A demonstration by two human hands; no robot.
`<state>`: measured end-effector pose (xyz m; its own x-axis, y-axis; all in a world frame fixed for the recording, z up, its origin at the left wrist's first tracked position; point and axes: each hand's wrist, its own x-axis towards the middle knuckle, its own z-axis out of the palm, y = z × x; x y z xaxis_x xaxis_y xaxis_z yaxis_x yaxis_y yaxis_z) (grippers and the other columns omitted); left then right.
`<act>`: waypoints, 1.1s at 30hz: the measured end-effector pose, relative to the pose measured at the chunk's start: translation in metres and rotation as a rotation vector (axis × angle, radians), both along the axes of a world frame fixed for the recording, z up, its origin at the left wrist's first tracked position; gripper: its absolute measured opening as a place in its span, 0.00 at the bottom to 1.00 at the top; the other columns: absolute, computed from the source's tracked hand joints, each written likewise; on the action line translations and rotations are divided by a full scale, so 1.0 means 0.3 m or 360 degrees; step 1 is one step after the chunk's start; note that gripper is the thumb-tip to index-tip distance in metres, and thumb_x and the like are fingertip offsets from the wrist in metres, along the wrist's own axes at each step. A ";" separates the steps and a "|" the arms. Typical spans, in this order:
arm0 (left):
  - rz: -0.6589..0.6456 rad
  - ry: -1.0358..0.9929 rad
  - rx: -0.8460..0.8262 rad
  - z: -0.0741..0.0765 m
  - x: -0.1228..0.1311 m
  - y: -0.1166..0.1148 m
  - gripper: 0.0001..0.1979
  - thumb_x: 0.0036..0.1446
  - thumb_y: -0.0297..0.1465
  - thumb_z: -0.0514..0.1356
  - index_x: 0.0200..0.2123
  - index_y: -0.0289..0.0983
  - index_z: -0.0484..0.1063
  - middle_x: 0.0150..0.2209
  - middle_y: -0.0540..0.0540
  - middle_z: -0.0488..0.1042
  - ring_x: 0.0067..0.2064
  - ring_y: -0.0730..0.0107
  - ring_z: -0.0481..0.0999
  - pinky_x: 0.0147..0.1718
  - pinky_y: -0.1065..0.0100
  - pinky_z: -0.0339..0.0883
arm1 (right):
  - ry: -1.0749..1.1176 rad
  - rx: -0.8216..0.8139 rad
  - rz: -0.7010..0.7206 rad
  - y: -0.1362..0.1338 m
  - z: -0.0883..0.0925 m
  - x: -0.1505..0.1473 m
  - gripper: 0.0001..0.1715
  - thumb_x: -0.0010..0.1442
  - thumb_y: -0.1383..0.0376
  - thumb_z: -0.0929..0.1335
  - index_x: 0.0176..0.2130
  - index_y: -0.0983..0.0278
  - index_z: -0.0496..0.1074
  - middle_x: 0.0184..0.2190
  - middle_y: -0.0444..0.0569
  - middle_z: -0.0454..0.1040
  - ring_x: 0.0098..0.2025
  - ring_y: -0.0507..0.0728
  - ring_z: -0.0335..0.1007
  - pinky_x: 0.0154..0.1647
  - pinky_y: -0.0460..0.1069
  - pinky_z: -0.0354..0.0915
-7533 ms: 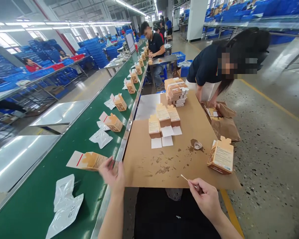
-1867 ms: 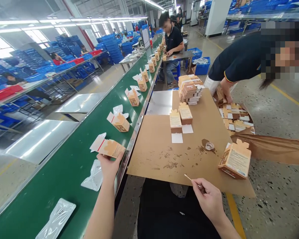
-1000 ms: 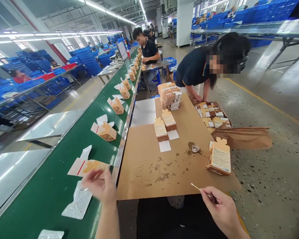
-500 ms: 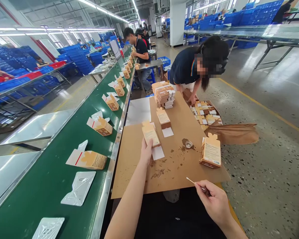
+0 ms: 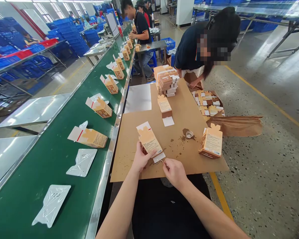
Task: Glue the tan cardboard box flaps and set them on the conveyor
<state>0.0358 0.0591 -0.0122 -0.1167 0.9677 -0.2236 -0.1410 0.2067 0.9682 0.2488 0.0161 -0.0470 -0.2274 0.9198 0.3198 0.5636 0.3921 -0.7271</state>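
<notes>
My left hand [image 5: 142, 158] is closed around the lower left side of an orange and white carton [image 5: 150, 141], which tilts over the cardboard sheet [image 5: 129, 132]. A white flap sticks out at each end of it. Beside the lower flap, my right hand [image 5: 174, 171] pinches a thin cotton swab [image 5: 161, 160], its tip at the flap's edge. Another carton [image 5: 164, 105] lies beyond with a flap folded out. On the right stands an upright carton [image 5: 211, 142]. A small clear dish [image 5: 189, 134] sits among wet spots.
On the left, a green conveyor belt [image 5: 64, 166] carries open cartons and silvery pouches [image 5: 82, 162]. Stacked flat cartons [image 5: 166, 79] stand at the sheet's far end. A person [image 5: 191, 44] bends over a brown bag of cartons [image 5: 207, 103] at the right. Others sit along the belt.
My left hand has brought the carton nearer and turned it. My right hand has moved left with the swab to the carton's lower flap. The view has tilted down.
</notes>
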 end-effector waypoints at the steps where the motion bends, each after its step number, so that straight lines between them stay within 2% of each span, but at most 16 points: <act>1: -0.0013 0.0014 0.0008 0.001 0.002 -0.010 0.47 0.45 0.47 0.89 0.60 0.46 0.70 0.59 0.40 0.87 0.62 0.43 0.90 0.64 0.43 0.84 | -0.0003 -0.0001 -0.0020 -0.001 0.002 0.016 0.18 0.72 0.70 0.67 0.30 0.56 0.68 0.23 0.40 0.70 0.27 0.54 0.64 0.33 0.49 0.58; 4: -0.0030 0.0142 0.0040 -0.003 0.005 -0.046 0.45 0.47 0.48 0.87 0.62 0.45 0.71 0.58 0.38 0.87 0.62 0.41 0.90 0.63 0.42 0.85 | 0.0029 -0.0005 -0.0094 -0.013 0.014 0.075 0.20 0.76 0.68 0.66 0.30 0.56 0.68 0.23 0.40 0.69 0.26 0.53 0.64 0.33 0.48 0.60; 7: -0.0062 0.0460 0.0147 -0.013 0.005 -0.080 0.41 0.50 0.47 0.85 0.62 0.44 0.74 0.59 0.36 0.86 0.63 0.40 0.89 0.63 0.43 0.84 | 0.0151 -0.0006 -0.0186 -0.051 0.026 0.132 0.21 0.79 0.63 0.67 0.31 0.56 0.71 0.23 0.39 0.69 0.25 0.53 0.62 0.30 0.48 0.62; 11: -0.0077 0.0780 0.0270 -0.026 0.000 -0.109 0.40 0.53 0.45 0.81 0.66 0.45 0.74 0.63 0.35 0.86 0.64 0.40 0.88 0.63 0.44 0.84 | 0.0262 -0.0053 -0.0295 -0.124 0.038 0.182 0.22 0.80 0.60 0.68 0.31 0.56 0.74 0.22 0.38 0.67 0.22 0.52 0.59 0.26 0.49 0.59; 14: -0.0088 0.0849 0.0293 -0.032 -0.009 -0.114 0.38 0.56 0.45 0.79 0.66 0.45 0.73 0.62 0.34 0.86 0.63 0.41 0.89 0.61 0.45 0.84 | 0.0319 -0.0138 -0.0333 -0.161 0.045 0.195 0.23 0.80 0.56 0.70 0.31 0.57 0.74 0.22 0.39 0.68 0.22 0.53 0.59 0.25 0.49 0.59; 18: -0.0094 0.0868 0.0278 -0.038 -0.001 -0.105 0.35 0.56 0.44 0.79 0.63 0.45 0.74 0.59 0.36 0.87 0.61 0.43 0.90 0.58 0.48 0.85 | 0.0339 -0.0185 -0.0284 -0.159 0.049 0.177 0.26 0.79 0.55 0.70 0.28 0.57 0.73 0.20 0.39 0.66 0.21 0.53 0.58 0.24 0.49 0.58; 23: 0.0066 0.0812 0.0252 -0.041 0.023 -0.087 0.36 0.50 0.42 0.83 0.59 0.46 0.75 0.55 0.39 0.88 0.57 0.42 0.91 0.56 0.48 0.85 | 0.0385 -0.0192 -0.0215 -0.123 0.056 0.152 0.28 0.78 0.54 0.70 0.25 0.58 0.71 0.20 0.40 0.66 0.22 0.53 0.60 0.24 0.49 0.58; 26: 0.0393 0.0742 0.0186 -0.022 -0.084 -0.110 0.38 0.44 0.45 0.85 0.56 0.46 0.76 0.53 0.37 0.88 0.57 0.37 0.91 0.59 0.41 0.85 | 0.0399 -0.0226 -0.0228 -0.118 0.064 0.178 0.29 0.78 0.50 0.71 0.26 0.59 0.75 0.20 0.42 0.68 0.22 0.53 0.61 0.24 0.49 0.61; 28: 0.0757 0.0776 0.0112 0.004 -0.228 -0.164 0.39 0.41 0.49 0.86 0.53 0.47 0.75 0.53 0.38 0.89 0.59 0.33 0.90 0.63 0.33 0.83 | 0.0418 -0.0238 -0.0257 -0.122 0.067 0.208 0.30 0.78 0.48 0.71 0.27 0.59 0.78 0.20 0.42 0.69 0.21 0.54 0.61 0.23 0.49 0.62; 30: 0.1144 0.0951 -0.0021 0.036 -0.398 -0.247 0.41 0.36 0.50 0.86 0.52 0.47 0.74 0.53 0.41 0.89 0.61 0.30 0.88 0.66 0.28 0.81 | 0.0441 -0.0238 -0.0288 -0.128 0.068 0.236 0.30 0.78 0.47 0.71 0.28 0.59 0.79 0.20 0.43 0.69 0.21 0.54 0.61 0.23 0.49 0.62; 31: 0.1246 0.1051 -0.0119 0.052 -0.477 -0.294 0.43 0.34 0.49 0.87 0.52 0.47 0.74 0.52 0.41 0.88 0.64 0.27 0.86 0.68 0.26 0.79 | 0.0455 -0.0236 -0.0298 -0.128 0.069 0.245 0.30 0.78 0.47 0.72 0.28 0.59 0.79 0.20 0.43 0.69 0.21 0.54 0.61 0.22 0.49 0.62; 33: 0.1288 0.1229 -0.0228 0.074 -0.601 -0.379 0.45 0.35 0.50 0.87 0.54 0.45 0.75 0.55 0.38 0.86 0.70 0.21 0.82 0.72 0.21 0.72 | 0.0475 -0.0241 -0.0293 -0.121 0.072 0.248 0.29 0.78 0.47 0.72 0.28 0.59 0.80 0.20 0.42 0.68 0.20 0.54 0.60 0.22 0.49 0.61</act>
